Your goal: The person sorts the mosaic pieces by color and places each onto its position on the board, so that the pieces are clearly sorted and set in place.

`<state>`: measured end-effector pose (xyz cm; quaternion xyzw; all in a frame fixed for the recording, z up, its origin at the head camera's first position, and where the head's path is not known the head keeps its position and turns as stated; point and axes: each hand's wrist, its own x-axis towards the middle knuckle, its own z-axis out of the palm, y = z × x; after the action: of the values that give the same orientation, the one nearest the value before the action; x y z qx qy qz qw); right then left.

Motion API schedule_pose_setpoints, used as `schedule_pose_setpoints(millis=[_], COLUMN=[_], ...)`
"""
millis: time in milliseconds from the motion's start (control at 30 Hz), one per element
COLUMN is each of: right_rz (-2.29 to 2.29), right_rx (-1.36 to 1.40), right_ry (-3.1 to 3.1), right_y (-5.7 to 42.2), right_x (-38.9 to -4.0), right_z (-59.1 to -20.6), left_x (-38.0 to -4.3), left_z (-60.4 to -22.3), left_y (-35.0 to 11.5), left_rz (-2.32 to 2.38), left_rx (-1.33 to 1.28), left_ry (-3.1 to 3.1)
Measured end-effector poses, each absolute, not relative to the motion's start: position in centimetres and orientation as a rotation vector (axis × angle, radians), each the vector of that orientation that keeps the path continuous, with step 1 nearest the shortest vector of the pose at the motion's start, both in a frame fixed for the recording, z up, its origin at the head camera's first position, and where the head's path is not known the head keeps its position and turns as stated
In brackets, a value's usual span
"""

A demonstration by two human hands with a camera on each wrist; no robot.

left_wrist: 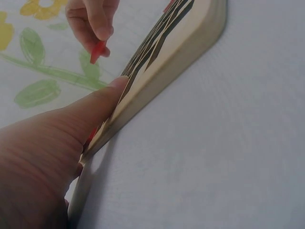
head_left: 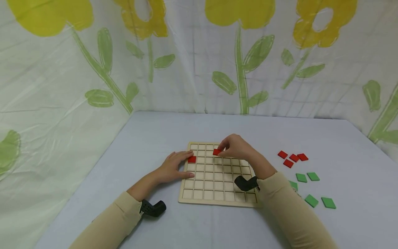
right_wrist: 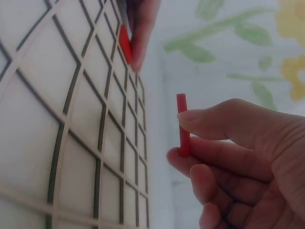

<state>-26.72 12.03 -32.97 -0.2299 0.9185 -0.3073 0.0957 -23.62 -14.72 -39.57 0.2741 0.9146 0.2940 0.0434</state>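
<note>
A wooden grid board [head_left: 199, 201] with square cells lies on the table. My right hand [head_left: 237, 148] pinches a red square tile [head_left: 216, 152] between thumb and fingers, held above the far part of the board; the right wrist view shows that tile [right_wrist: 183, 126] edge-on, apart from the grid. At the board's left side, my left hand [head_left: 172, 168] rests with fingertips and thumb on the rim, fingers fairly straight. Beside its fingertips a second red tile [head_left: 191, 159] sits in a left-column cell. The left wrist view shows the thumb [left_wrist: 102, 102] against the board's edge.
To the right of the board lie several loose red tiles [head_left: 288, 163]. Nearer to me are several green tiles [head_left: 311, 200], one partly hidden by my right sleeve [head_left: 284, 199]. A flower-patterned curtain [head_left: 192, 79] hangs behind the pale table [head_left: 149, 135].
</note>
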Motion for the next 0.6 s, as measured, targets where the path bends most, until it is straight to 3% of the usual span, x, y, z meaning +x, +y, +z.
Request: schedule_pose_setpoints(millis=[600], right_rz=[-0.802], right_rx=[-0.741], right_ry=[2.707], right_y=[7.8], right_x=[-27.1], right_z=[-33.2], left_x=[-23.6], left_z=[-39.5], left_y=[-14.8], left_rz=[0.914], left_rx=[0.843], left_ry=[2.778])
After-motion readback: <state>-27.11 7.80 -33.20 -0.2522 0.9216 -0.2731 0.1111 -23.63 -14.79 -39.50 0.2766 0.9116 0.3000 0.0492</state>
